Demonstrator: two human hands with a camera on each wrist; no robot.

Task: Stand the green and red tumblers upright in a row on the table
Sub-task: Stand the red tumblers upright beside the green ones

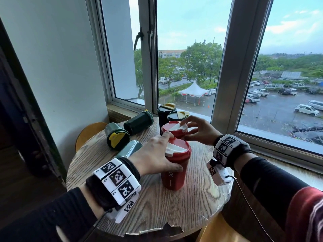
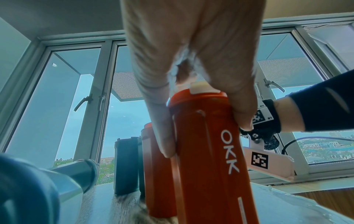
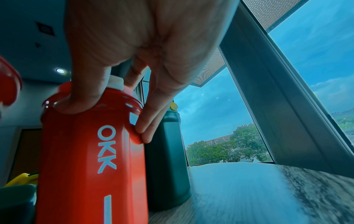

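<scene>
Red tumblers: near tumbler (image 1: 175, 165) in your left hand (image 1: 153, 154); far tumbler (image 1: 174, 131) in your right hand (image 1: 201, 130); both upright on the table (image 1: 201, 198).
Handling: likely rigid, smooth, top-heavy; grip below the lid.
Green tumblers (image 1: 138, 122): some lying.

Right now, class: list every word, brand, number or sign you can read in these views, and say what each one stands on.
"OKK": white, on the near red tumbler, gripped by the left hand.
"OKK": on the far red tumbler, gripped by the right hand.
Wrist-band tags: square code patterns; their tiny characters are too small to read.
</scene>
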